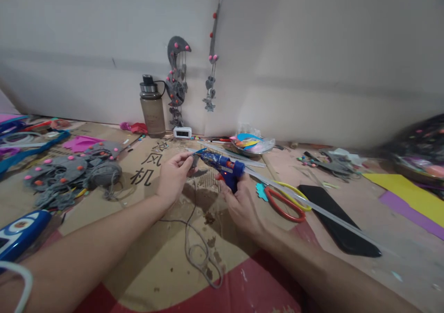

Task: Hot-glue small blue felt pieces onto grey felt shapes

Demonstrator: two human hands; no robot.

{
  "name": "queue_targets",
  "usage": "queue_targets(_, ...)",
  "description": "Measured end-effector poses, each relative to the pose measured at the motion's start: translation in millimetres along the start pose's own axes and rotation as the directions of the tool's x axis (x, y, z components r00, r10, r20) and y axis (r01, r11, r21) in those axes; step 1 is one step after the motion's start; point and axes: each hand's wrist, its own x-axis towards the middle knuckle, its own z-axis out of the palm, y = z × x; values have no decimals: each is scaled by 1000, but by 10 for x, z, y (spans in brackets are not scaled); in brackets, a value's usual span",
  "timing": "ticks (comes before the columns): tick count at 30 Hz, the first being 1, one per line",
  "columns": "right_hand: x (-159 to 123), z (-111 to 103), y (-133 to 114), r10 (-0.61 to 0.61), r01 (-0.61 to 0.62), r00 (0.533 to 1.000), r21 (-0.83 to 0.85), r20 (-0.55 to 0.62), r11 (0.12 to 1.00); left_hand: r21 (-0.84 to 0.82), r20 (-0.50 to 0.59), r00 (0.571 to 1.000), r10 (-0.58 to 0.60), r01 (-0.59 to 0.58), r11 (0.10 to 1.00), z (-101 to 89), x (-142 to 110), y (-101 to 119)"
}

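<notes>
My right hand is wrapped round the handle of a blue glue gun, with a long clear glue stick sticking out of its back. The nozzle points left, towards my left hand. Between the closed fingertips of that hand is a small grey piece, largely hidden, perhaps felt. Grey yarn trails down from there and lies in loops on the cardboard. Whether the nozzle touches the grey piece I cannot tell.
Red-and-yellow-handled scissors and a black phone lie at right. Grey felt pieces with pompoms and a yarn ball lie left. A bottle, small clock and metal dish stand behind. Felt garlands hang on the wall.
</notes>
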Motion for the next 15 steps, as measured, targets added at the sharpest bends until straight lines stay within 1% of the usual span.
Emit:
queue_targets(6, -13, -8, -34, 23, -24, 999, -54, -23, 998, -13, -2, 1000, -10, 10, 1000, 2, -1, -1)
queue_targets(15, -19, 50, 57, -25, 25, 1000, -47, -14, 999, -2, -8, 1000, -26, 26, 1000, -3, 11, -4)
